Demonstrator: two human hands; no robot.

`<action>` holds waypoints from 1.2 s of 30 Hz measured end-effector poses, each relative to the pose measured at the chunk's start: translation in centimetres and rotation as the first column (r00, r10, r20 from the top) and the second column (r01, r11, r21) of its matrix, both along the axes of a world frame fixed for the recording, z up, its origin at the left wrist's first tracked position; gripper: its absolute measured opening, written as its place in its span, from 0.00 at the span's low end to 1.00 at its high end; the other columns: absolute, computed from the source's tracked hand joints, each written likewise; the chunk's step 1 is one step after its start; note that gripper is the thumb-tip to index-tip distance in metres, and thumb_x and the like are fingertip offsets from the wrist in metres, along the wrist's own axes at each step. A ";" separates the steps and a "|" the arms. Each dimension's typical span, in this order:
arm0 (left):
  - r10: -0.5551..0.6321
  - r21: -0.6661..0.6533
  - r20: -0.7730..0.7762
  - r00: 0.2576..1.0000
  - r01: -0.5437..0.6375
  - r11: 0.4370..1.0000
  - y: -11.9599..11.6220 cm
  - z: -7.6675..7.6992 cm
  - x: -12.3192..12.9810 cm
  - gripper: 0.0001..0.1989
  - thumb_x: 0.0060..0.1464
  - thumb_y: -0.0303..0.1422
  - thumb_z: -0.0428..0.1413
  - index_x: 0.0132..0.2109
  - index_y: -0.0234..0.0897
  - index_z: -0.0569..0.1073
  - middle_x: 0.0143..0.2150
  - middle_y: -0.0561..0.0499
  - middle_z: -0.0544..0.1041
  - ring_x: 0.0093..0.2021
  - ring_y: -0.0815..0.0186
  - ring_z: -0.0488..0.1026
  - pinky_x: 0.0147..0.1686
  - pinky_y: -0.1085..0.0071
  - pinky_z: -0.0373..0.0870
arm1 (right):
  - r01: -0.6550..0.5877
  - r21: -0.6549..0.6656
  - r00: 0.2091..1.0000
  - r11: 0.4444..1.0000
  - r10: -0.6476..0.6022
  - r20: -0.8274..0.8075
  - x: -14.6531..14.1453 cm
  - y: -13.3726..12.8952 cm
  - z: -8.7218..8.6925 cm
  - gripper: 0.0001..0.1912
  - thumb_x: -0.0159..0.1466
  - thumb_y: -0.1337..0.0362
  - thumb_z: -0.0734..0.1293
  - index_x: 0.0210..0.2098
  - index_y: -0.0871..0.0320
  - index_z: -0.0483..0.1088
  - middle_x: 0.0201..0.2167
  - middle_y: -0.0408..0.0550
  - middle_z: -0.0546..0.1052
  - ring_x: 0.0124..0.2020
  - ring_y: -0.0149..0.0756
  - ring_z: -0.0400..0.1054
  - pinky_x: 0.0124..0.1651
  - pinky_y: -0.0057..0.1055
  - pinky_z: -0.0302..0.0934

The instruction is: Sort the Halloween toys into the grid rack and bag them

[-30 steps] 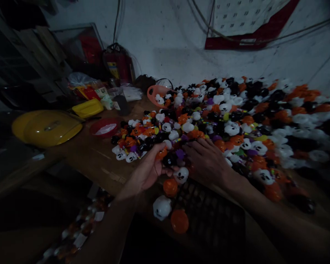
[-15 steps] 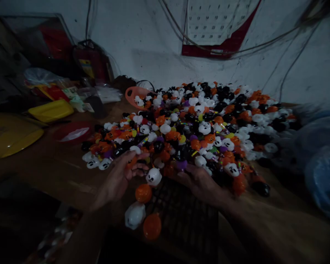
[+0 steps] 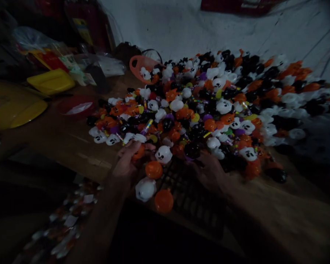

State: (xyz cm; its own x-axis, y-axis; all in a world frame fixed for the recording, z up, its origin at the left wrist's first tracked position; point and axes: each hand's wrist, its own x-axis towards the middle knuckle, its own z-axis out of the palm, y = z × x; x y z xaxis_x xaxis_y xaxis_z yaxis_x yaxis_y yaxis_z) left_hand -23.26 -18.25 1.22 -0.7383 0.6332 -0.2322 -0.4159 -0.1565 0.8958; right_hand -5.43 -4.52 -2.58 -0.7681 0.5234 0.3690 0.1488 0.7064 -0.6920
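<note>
My left hand [image 3: 125,163] is closed around an orange plastic piece [image 3: 139,153], its fingers curled at the near edge of the pile. My right hand [image 3: 210,170] has its fingertips on a dark piece with a purple base [image 3: 192,151], seemingly gripping it; shadow hides part of the fingers. Between the hands sits a white skull-faced piece [image 3: 163,154]. Below it are an orange piece [image 3: 154,170], a white piece [image 3: 145,189] and another orange piece [image 3: 164,201]. A dark slatted grid [image 3: 189,194] lies beneath my right hand.
A big heap of white, orange and black figures [image 3: 224,106] covers the table beyond my hands. An orange scoop-like basket [image 3: 136,66] stands behind it. At left are a red dish [image 3: 74,106] and a yellow tray [image 3: 51,81]. More small pieces [image 3: 68,220] lie lower left.
The view has tilted down and shifted left. Both hands have drawn slightly nearer to me relative to the skull-faced piece, the orange and purple-based pieces moving with them.
</note>
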 end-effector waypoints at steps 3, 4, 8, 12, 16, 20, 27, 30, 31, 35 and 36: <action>-0.027 0.173 0.074 0.997 0.014 0.985 0.0 0.3 0.1 0.16 0.45 0.34 0.60 0.41 0.32 0.71 0.33 0.46 0.79 0.38 0.58 0.77 0.38 0.65 0.74 | 0.084 -0.047 0.995 0.995 -0.087 -0.055 -0.9 -0.4 0.1 0.09 0.62 0.62 0.65 0.38 0.58 0.76 0.33 0.47 0.78 0.33 0.37 0.72 0.37 0.31 0.65; -0.035 0.210 0.072 0.997 0.019 0.978 0.2 0.5 0.1 0.16 0.45 0.34 0.60 0.42 0.32 0.71 0.34 0.45 0.80 0.40 0.58 0.77 0.42 0.64 0.74 | 0.095 -0.078 0.992 0.992 -0.101 -0.072 -1.4 -0.5 0.1 0.09 0.62 0.61 0.66 0.37 0.58 0.76 0.32 0.46 0.79 0.32 0.36 0.71 0.37 0.31 0.65; -0.138 0.254 0.064 0.988 0.117 0.960 0.7 0.9 0.2 0.15 0.50 0.37 0.58 0.43 0.32 0.71 0.40 0.43 0.80 0.45 0.57 0.76 0.47 0.63 0.71 | 0.052 -0.236 0.991 0.970 -0.079 -0.104 -3.0 -1.0 -0.2 0.09 0.61 0.60 0.67 0.33 0.58 0.76 0.28 0.43 0.77 0.30 0.33 0.69 0.34 0.27 0.62; -0.289 0.225 0.006 0.957 0.280 0.933 0.9 1.0 0.6 0.16 0.52 0.41 0.56 0.43 0.34 0.72 0.40 0.44 0.80 0.38 0.60 0.78 0.37 0.68 0.73 | 0.048 -0.280 0.997 0.959 -0.064 -0.049 -3.9 -1.6 -0.8 0.11 0.62 0.61 0.64 0.30 0.60 0.75 0.25 0.42 0.73 0.26 0.30 0.65 0.28 0.23 0.56; -0.289 0.166 -0.048 0.956 0.292 0.942 1.1 1.0 1.2 0.16 0.55 0.42 0.52 0.42 0.33 0.71 0.39 0.44 0.80 0.36 0.61 0.77 0.33 0.72 0.73 | 0.150 -0.174 0.989 0.973 -0.149 0.020 -4.2 -1.4 -1.3 0.11 0.59 0.64 0.66 0.24 0.63 0.72 0.20 0.42 0.67 0.22 0.27 0.59 0.23 0.22 0.49; -0.304 0.237 0.009 0.953 0.293 0.926 1.5 0.7 1.2 0.16 0.56 0.42 0.53 0.45 0.35 0.71 0.41 0.45 0.79 0.40 0.59 0.77 0.36 0.69 0.74 | 0.118 -0.231 0.993 0.966 -0.114 0.027 -4.3 -1.1 -1.2 0.14 0.61 0.60 0.65 0.23 0.62 0.71 0.20 0.42 0.68 0.23 0.28 0.60 0.23 0.22 0.50; -0.329 0.241 0.044 0.943 0.310 0.920 1.5 0.6 0.8 0.14 0.58 0.39 0.51 0.46 0.34 0.70 0.40 0.45 0.79 0.42 0.59 0.77 0.36 0.69 0.75 | 0.054 -0.063 0.997 0.997 -0.050 0.056 -4.4 -0.9 -1.1 0.09 0.61 0.65 0.65 0.26 0.62 0.72 0.21 0.44 0.72 0.22 0.27 0.61 0.25 0.23 0.52; -0.307 0.273 0.056 0.950 0.281 0.920 1.6 1.1 1.0 0.12 0.59 0.37 0.49 0.44 0.36 0.71 0.38 0.47 0.79 0.41 0.60 0.77 0.35 0.68 0.76 | 0.009 0.033 0.987 0.999 -0.014 0.160 -4.6 -0.6 -1.1 0.05 0.60 0.68 0.66 0.29 0.62 0.72 0.24 0.47 0.75 0.23 0.29 0.64 0.26 0.25 0.53; -0.285 0.277 0.061 0.957 0.258 0.926 1.7 1.2 1.0 0.12 0.59 0.37 0.49 0.43 0.36 0.71 0.37 0.47 0.79 0.40 0.61 0.77 0.35 0.68 0.76 | -0.013 0.063 0.986 0.998 0.003 0.169 -4.7 -0.6 -1.1 0.05 0.61 0.68 0.65 0.30 0.61 0.72 0.27 0.48 0.76 0.24 0.29 0.65 0.28 0.25 0.54; -0.171 0.232 0.091 0.981 0.146 0.962 2.2 1.5 0.6 0.10 0.57 0.39 0.51 0.39 0.40 0.73 0.33 0.50 0.78 0.39 0.60 0.77 0.33 0.67 0.76 | -0.067 0.102 0.986 0.992 0.050 0.161 -4.6 -0.5 -1.6 0.05 0.63 0.68 0.64 0.34 0.61 0.72 0.32 0.49 0.77 0.30 0.32 0.69 0.33 0.26 0.57; -0.155 0.211 0.087 0.984 0.134 0.968 2.4 1.4 0.5 0.10 0.56 0.40 0.52 0.38 0.40 0.74 0.33 0.50 0.78 0.39 0.60 0.77 0.31 0.68 0.75 | -0.073 0.099 0.985 0.992 0.056 0.165 -4.5 -0.5 -1.7 0.05 0.63 0.68 0.64 0.35 0.61 0.72 0.32 0.50 0.77 0.31 0.33 0.70 0.34 0.27 0.58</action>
